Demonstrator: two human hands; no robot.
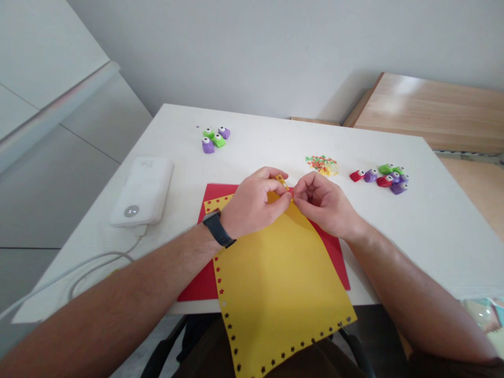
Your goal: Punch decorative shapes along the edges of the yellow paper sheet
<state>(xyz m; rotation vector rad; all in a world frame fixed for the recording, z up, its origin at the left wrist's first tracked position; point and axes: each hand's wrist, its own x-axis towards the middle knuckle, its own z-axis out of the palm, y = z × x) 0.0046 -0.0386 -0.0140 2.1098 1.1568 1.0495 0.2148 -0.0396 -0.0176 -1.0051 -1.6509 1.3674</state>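
A yellow sheet of paper (283, 278) with small star-shaped holes along its edges lies partly on a red sheet (197, 281), its near end hanging past the table edge. My left hand (262, 202), with a dark watch on the wrist, is closed on the sheet's far edge, where a punched strip curls up. Close beside it, my right hand (325, 202) pinches at the sheet's far right corner, thumb and forefinger together. Whether a tiny cut-out sits between those fingertips is too small to tell. Just beyond the right hand is a pile of small coloured paper cut-outs (323, 164).
Several purple and green craft punches (214, 139) stand at the back left of the white table (260, 147). More punches, red, purple and green (388, 177), are on the right. A white power bank (145, 191) with a cable (106, 254) lies at left. Wooden furniture (437, 110) stands behind right.
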